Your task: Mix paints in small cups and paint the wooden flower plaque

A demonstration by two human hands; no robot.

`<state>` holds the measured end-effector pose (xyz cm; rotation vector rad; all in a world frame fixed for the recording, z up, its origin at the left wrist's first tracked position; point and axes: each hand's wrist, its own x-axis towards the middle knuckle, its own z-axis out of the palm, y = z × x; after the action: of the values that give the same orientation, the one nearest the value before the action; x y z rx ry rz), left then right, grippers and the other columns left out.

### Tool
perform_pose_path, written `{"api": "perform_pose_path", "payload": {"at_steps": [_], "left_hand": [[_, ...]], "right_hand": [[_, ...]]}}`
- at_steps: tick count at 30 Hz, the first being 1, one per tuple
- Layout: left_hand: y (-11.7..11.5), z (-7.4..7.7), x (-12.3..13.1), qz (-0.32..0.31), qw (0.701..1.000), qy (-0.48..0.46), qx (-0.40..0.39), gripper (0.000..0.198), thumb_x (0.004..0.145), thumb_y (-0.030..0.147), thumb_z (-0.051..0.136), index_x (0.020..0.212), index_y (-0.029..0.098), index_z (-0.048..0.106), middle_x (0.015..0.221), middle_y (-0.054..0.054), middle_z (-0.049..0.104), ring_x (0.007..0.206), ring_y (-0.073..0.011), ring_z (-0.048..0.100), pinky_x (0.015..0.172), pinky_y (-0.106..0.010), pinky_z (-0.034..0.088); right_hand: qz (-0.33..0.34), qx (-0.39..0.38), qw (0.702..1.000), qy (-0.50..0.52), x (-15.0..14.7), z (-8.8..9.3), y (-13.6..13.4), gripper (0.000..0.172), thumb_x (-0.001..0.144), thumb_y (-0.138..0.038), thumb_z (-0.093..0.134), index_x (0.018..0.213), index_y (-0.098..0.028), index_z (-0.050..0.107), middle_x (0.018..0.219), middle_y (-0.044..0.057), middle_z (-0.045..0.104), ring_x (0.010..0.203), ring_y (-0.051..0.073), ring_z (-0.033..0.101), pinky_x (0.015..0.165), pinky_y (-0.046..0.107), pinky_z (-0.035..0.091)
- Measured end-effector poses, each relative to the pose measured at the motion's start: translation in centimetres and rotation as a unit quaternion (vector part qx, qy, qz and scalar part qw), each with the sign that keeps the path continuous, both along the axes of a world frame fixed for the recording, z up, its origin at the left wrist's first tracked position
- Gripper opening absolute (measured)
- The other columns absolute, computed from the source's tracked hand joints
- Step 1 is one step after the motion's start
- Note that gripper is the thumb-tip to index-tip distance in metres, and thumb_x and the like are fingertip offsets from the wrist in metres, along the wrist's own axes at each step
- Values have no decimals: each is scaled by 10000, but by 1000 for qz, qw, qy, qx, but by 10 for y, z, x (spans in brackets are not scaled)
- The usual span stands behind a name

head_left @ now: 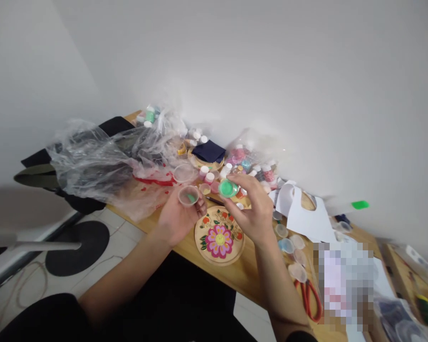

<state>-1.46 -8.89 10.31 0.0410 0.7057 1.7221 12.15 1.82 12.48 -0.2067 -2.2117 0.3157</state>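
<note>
My left hand (180,216) is closed around a small clear plastic cup (189,195) with a little green stuff at its bottom. Between the thumb and fingers of my right hand (254,204) is a small jar of green paint (228,188), its open mouth tipped toward me. The jar is to the right of the cup, and the two are apart. Below both hands lies a round wooden plaque (203,254) with a pink flower, orange blossoms and green leaves. A dark, thin stick (214,201) rests just behind the plaque.
White-capped bottles (209,178) crowd the back of the table. Clear plastic bags (93,156) cover the left side. Several small cups (287,245), red-handled scissors (311,301) and white paper (306,216) lie on the right. A dark blue cloth (209,151) is at the back.
</note>
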Motion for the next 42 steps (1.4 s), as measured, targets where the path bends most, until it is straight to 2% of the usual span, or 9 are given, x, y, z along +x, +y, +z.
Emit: {"api": "perform_pose_path", "payload": {"at_steps": [7,11,15,17,23,35,42], "left_hand": [[0,-4,9,3,998,43,35,570,1002,244,271,559,149,617,528,-28,494,519,-108,476,539,-223,423],[-2,-8,10,-2,997,60,48,514,988,227,336,566,151,619,524,-24,507,522,-111,486,545,-235,418],[-1,-10,11,4,997,71,37,488,979,195,344,584,153,627,516,-15,504,512,-106,486,545,-235,407],[0,-12,12,9,997,77,30,499,970,163,326,568,151,622,510,-15,490,509,-101,480,541,-225,406],[2,-17,13,5,998,66,1,501,965,194,332,552,170,617,484,-9,460,481,-103,441,506,-212,403],[2,-30,14,-2,998,67,-1,288,925,285,437,708,204,608,516,-1,492,506,-132,453,531,-255,414],[2,-34,15,-9,997,74,10,274,926,292,447,711,201,589,522,3,483,508,-127,449,540,-261,406]], "right_hand": [[4,53,996,-73,8,7,-1,382,930,-256,596,1305,-274,520,1115,82,669,1019,222,665,803,376,572],[19,62,991,-115,11,8,-1,432,927,-316,619,1338,-271,491,1140,72,691,1040,225,669,828,370,566],[7,43,992,-117,11,7,-4,512,912,-329,644,1380,-270,444,1098,52,714,955,214,685,778,346,558],[6,44,992,-115,11,7,-6,489,912,-337,645,1358,-254,462,1116,58,715,964,214,684,779,339,547],[1,94,984,-154,11,11,-9,247,936,-328,614,1141,-192,599,1038,58,725,900,198,678,741,320,513],[11,95,982,-165,13,12,-11,253,943,-310,603,1160,-180,606,1051,62,709,908,197,647,758,327,485],[15,86,980,-181,14,9,-11,215,970,-304,554,1151,-207,615,1056,64,701,934,197,631,773,338,474]]}}
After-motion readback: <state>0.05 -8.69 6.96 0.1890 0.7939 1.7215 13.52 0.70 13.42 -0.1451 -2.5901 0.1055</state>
